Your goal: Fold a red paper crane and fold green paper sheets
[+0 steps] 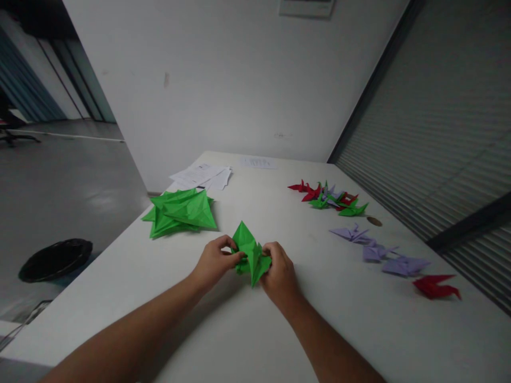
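Between my two hands is a partly folded sheet of green origami paper (250, 251), its pointed flaps spread up and toward me. My left hand (219, 261) pinches its left side, thumb on top and fingers behind. On the right edge, my right hand (279, 268) grips the paper with curled fingers; some of those fingertips are hidden. Beyond my left hand lies a stack of creased green paper sheets (181, 210).
Lilac paper cranes (374, 251) and a red paper crane (436, 287) line the table's right side. Behind them sits a pile of mixed cranes (319, 196). White printed papers (202, 174) lie at the back left. A black-lined bin (56, 260) stands on the floor at left.
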Tool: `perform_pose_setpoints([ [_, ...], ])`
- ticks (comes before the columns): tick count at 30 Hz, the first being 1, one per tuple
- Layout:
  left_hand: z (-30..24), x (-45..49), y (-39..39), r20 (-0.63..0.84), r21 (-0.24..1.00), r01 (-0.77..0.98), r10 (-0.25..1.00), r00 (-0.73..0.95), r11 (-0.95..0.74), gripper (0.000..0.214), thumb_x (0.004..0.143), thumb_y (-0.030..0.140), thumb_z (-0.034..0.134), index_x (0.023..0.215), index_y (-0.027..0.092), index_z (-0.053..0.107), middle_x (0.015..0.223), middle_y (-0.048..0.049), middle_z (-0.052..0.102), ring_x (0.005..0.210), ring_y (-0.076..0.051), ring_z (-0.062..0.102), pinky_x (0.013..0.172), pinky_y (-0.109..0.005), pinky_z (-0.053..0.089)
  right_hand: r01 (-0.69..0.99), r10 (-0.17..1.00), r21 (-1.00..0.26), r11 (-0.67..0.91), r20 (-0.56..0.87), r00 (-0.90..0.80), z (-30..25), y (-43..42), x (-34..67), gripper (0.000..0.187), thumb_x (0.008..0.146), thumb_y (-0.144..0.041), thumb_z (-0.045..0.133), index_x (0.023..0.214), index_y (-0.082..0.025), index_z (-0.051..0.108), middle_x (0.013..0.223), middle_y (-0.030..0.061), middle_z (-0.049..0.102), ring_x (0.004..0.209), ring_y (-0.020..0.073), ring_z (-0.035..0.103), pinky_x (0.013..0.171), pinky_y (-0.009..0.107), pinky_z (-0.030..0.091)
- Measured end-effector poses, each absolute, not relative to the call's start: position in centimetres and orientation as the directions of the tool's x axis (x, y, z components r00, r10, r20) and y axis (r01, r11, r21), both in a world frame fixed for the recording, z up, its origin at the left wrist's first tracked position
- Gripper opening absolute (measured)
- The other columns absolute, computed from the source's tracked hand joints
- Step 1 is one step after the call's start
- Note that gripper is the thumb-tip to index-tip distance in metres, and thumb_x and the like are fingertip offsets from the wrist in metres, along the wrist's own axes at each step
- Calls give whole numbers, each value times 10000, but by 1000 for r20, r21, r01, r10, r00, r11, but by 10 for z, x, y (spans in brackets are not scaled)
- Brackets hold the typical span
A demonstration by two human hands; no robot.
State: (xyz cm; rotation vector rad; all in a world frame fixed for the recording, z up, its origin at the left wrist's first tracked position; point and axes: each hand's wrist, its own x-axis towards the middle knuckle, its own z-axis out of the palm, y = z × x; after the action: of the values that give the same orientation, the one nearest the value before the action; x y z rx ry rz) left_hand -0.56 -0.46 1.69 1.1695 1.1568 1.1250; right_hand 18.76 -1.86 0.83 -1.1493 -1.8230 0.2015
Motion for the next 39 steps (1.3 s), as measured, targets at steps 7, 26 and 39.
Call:
perform_pose_setpoints([
  [7,11,4,-13,45,992,117,996,71,-54,395,659,209,732,973,215,492,814,11,656,694,-193,690,492,-228,515,712,813,-576,403,582,11,11,-20,189,317,820,-314,631,1085,-234,476,962,80,646,838,268,658,709,346,509],
  [26,5,-6,-2,117,972,208,993,-20,-110,467,702,160,613,1148,225,487,871,-7,645,709,-184,682,472,-200,473,675,935,-668,312,341,-94,18,-19,192,483,702,-144,683,1116,-248,457,1047,113,720,948,281,713,806,381,553],
  [39,10,-14,0,114,984,141,993,-25,-109,517,691,158,612,1197,215,529,989,-40,649,768,-168,670,512,-198,490,504,966,-829,242,257,-39,20,-13,195,335,759,-267,578,1055,-252,420,988,69,703,806,229,718,690,326,532],
])
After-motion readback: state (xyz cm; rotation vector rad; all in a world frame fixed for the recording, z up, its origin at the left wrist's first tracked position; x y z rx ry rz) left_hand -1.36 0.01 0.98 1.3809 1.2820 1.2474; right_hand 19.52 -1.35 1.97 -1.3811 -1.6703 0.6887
